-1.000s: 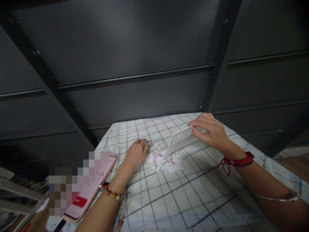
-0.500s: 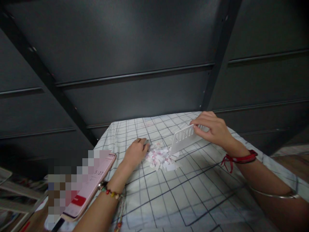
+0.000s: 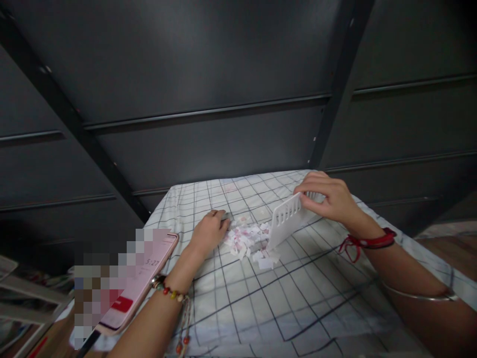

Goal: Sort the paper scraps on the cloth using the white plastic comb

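Observation:
My right hand [image 3: 328, 196] pinches the top edge of a white slotted plastic panel [image 3: 286, 223], which stands on edge, tilted, over the checked cloth. Its near lower corner meets a loose heap of small torn paper scraps [image 3: 246, 239], white with pinkish marks. To the left of the heap, my left hand [image 3: 210, 229] rests low on the cloth with its fingers curled. A greyish edge shows by its fingertips; what it is I cannot make out. Part of the panel is hidden behind my right fingers.
A white cloth with dark grid lines [image 3: 238, 308] covers the table. Beyond it rises a dark panelled wall [image 3: 208, 149]. A pink-cased phone [image 3: 139, 283] with a lit screen lies left of my left forearm, and a pale rack [image 3: 33, 298] stands at the lower left.
The panel has shifted a little right and turned slightly. Scraps at its corner have spread, opening a small gap in the heap. My left hand has barely moved.

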Tool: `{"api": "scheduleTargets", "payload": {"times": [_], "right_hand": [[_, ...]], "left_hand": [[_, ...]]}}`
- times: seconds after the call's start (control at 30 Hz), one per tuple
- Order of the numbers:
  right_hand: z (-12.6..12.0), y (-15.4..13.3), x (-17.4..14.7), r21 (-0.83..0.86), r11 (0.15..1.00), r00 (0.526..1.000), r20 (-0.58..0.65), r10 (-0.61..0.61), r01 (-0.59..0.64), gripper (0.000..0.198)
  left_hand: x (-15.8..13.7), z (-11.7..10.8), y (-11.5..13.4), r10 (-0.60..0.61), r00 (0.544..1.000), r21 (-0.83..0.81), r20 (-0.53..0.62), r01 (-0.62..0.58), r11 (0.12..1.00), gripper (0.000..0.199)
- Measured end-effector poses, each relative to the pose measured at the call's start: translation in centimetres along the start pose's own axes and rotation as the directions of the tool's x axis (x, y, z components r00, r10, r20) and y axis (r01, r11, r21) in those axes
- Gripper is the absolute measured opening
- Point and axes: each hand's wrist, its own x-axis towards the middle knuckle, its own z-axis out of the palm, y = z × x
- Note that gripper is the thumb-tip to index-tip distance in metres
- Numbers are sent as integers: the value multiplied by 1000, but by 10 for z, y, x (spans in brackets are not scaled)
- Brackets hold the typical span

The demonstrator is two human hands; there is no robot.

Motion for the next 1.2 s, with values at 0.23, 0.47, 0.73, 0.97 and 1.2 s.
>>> {"api": "scheduleTargets", "payload": {"times": [0.23,0.47,0.73,0.97,1.2], "right_hand": [[-3,-8,4,65,997,995,93,-39,33,13],[-2,-3,1,66,998,996,85,2,-8,12],[-5,-3,0,93,996,997,75,2,-9,12],[-2,-2,-1,38,999,997,77,-14,11,11],[-8,0,-1,25,1000,998,67,-7,6,11]], "left_hand": [[1,0,0,-8,1000,-11,10,9,1000,27],[1,0,1,6,1000,-23,2,-5,1000,24],[2,2,1,29,1000,-41,-4,-29,999,24],[2,0,3,29,999,-36,16,-29,999,25],[1,-1,4,30,999,-26,13,-30,999,24]]}}
